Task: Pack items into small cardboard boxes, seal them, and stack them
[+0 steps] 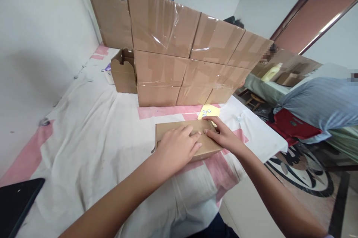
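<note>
A small closed cardboard box (165, 129) lies flat on the cloth-covered table in front of me. My left hand (179, 143) rests across its top, palm down, with the fingers stretched toward a seam in the lid. At the box's right end is my right hand (220, 133), its thumb on the lid and its index finger along the far edge. The other right fingers are hidden beyond the end of the box. Just behind the box is a yellow paper (212, 110) with small outlined shapes on it, partly covered by my right hand.
Behind stands a wall of taped cardboard boxes (179, 70), with an upright open carton (123, 76) at its left. A dark flat object (19, 202) lies at lower left. Beyond the table's right edge are a red chair (296, 126) and a person in a blue shirt (319, 100).
</note>
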Motion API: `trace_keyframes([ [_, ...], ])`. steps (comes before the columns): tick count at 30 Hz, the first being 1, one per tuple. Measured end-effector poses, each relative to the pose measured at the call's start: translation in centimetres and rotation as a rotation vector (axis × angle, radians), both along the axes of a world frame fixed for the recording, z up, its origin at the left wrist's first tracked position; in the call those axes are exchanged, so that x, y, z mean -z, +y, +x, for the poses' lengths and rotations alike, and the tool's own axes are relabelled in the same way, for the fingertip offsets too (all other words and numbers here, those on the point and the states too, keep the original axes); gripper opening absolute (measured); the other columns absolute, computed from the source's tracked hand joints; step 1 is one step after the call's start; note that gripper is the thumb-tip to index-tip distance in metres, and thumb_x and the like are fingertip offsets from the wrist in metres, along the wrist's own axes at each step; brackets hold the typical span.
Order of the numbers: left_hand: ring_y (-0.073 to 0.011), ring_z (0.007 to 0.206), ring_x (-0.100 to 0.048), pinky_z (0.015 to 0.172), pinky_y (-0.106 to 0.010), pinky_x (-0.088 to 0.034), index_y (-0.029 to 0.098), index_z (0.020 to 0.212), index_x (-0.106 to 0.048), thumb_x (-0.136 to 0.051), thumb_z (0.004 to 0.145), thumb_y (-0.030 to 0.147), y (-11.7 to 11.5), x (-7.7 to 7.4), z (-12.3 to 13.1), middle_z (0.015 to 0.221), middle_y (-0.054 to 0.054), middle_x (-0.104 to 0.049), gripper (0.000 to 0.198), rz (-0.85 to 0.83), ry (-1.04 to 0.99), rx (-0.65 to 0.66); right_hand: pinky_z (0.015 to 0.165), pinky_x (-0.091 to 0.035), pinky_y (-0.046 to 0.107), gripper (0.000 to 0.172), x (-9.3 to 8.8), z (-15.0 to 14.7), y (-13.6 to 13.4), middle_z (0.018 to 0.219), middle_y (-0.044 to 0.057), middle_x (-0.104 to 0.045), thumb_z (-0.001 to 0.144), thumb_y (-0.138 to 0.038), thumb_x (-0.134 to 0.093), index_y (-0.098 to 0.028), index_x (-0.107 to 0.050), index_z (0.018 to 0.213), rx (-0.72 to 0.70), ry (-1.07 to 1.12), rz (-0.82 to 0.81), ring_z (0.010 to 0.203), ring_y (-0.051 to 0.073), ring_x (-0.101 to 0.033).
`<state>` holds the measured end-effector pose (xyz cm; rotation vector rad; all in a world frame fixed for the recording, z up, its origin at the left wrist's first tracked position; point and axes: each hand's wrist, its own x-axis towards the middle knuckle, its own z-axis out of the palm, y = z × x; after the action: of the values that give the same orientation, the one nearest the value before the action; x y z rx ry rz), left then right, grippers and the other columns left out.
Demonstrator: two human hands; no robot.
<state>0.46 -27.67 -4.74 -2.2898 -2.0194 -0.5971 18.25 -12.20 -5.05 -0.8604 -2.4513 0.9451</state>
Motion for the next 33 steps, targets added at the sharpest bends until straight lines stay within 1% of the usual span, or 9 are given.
trace_keyframes([
  [4,-0.0211,0.092,-0.065,0.065,-0.034,-0.043,0.024,0.131,-0.065,-0.042,0.104,0.038,-0.1,-0.3,0.2,0.105,-0.004,-0.068,0.038,0.002,-0.006,-0.009,0.098,-0.049,0.044,0.051,-0.7,0.4,-0.5,0.139,0.008,-0.052,0.088,-0.040,-0.063,-0.028,-0.052,0.137,-0.005,-0.032,-0.079,0.123,0.029,-0.055],
  [8,-0.0213,0.092,-0.064,0.065,-0.033,-0.042,0.025,0.128,-0.066,-0.041,0.104,0.038,-0.1,-0.3,0.2,0.103,-0.004,-0.067,0.037,-0.009,-0.007,-0.009,0.101,-0.049,0.044,0.059,-1.3,0.8,-0.6,0.141,0.009,-0.049,0.086,-0.035,-0.063,-0.029,-0.048,0.143,-0.047,-0.078,-0.119,0.125,0.029,-0.054],
  [10,-0.0212,0.091,-0.064,0.064,-0.033,-0.041,0.024,0.128,-0.066,-0.041,0.104,0.038,-0.1,-0.2,0.1,0.102,-0.004,-0.066,0.037,-0.009,0.000,-0.006,0.106,-0.045,0.046,0.060,-1.2,0.8,-0.5,0.143,0.008,-0.048,0.085,-0.035,-0.062,-0.030,-0.047,0.143,-0.049,-0.077,-0.137,0.129,0.030,-0.051],
  [13,-0.0201,0.089,-0.064,0.063,-0.033,-0.040,0.025,0.128,-0.066,-0.041,0.104,0.038,-0.1,-0.3,0.1,0.103,-0.003,-0.067,0.037,-0.004,-0.005,-0.010,0.115,-0.036,0.048,0.060,-0.4,0.8,-0.5,0.148,0.007,-0.044,0.084,-0.035,-0.060,-0.030,-0.046,0.142,-0.024,-0.029,-0.145,0.139,0.030,-0.043],
  [15,-0.0184,0.085,-0.063,0.062,-0.033,-0.039,0.025,0.128,-0.067,-0.041,0.104,0.038,-0.2,-0.4,0.1,0.104,-0.002,-0.067,0.037,-0.003,-0.014,-0.018,0.118,-0.032,0.048,0.058,0.1,0.6,-0.7,0.149,0.007,-0.043,0.084,-0.034,-0.058,-0.030,-0.046,0.141,-0.001,0.001,-0.152,0.140,0.030,-0.040],
  [18,-0.0172,0.081,-0.062,0.060,-0.033,-0.038,0.025,0.131,-0.066,-0.042,0.104,0.038,-0.2,-0.8,0.1,0.104,-0.002,-0.067,0.038,-0.029,0.002,-0.018,0.116,-0.034,0.048,0.053,0.3,0.2,-1.0,0.145,0.007,-0.047,0.087,-0.037,-0.057,-0.029,-0.046,0.137,0.036,0.006,-0.172,0.134,0.030,-0.045],
  [21,-0.0175,0.081,-0.062,0.059,-0.033,-0.038,0.025,0.135,-0.064,-0.043,0.104,0.039,-0.1,-0.9,0.1,0.106,-0.004,-0.067,0.039,-0.071,0.028,-0.009,0.113,-0.037,0.046,0.049,-0.1,-0.1,-1.2,0.140,0.007,-0.051,0.088,-0.041,-0.060,-0.028,-0.048,0.133,0.055,-0.010,-0.172,0.129,0.030,-0.049],
  [28,-0.0196,0.089,-0.064,0.066,-0.033,-0.044,0.025,0.135,-0.063,-0.042,0.104,0.040,-0.1,-0.8,0.1,0.106,-0.004,-0.067,0.041,-0.077,0.054,-0.004,0.109,-0.040,0.046,0.050,-0.5,-0.2,-1.2,0.136,0.007,-0.052,0.086,-0.037,-0.061,-0.027,-0.047,0.133,0.037,-0.034,-0.159,0.125,0.029,-0.051],
  [33,-0.0183,0.086,-0.064,0.065,-0.032,-0.043,0.027,0.135,-0.064,-0.042,0.104,0.040,-0.1,-0.9,0.2,0.108,-0.004,-0.067,0.040,-0.090,0.024,-0.013,0.111,-0.038,0.045,0.053,-0.3,0.1,-1.3,0.139,0.006,-0.052,0.086,-0.036,-0.058,-0.027,-0.046,0.137,0.037,-0.017,-0.171,0.127,0.029,-0.050],
])
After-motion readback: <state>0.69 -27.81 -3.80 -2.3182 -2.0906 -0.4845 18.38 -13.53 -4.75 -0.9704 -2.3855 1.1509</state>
